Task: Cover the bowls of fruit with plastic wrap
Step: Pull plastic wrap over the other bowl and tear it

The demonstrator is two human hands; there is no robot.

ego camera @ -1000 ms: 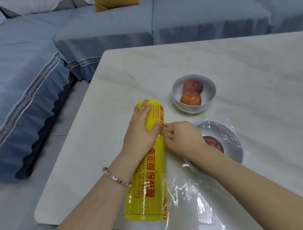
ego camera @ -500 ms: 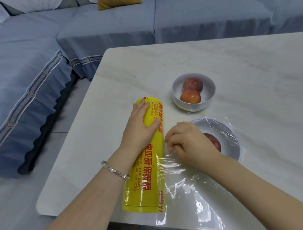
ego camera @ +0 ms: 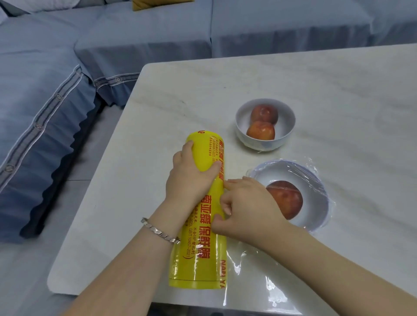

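White desk (ego camera: 316,79) carries two bowls: far bowl (ego camera: 287,126) holds two apples (ego camera: 264,114), uncovered; near bowl (ego camera: 316,203) holds one apple (ego camera: 286,198) under film (ego camera: 312,177). Left hand (ego camera: 187,180) grips one yellow roll (ego camera: 203,248); right hand (ego camera: 248,207) pinches its film.

Blue sectional sofa (ego camera: 126,42) w/ mustard cushion (ego camera: 162,1) behind pale marble table (ego camera: 316,76); grey floor (ego camera: 27,282).

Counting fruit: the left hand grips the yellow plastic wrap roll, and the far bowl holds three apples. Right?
Not quite: the head view shows two apples in the far bowl. The left hand does grip the yellow plastic wrap roll.
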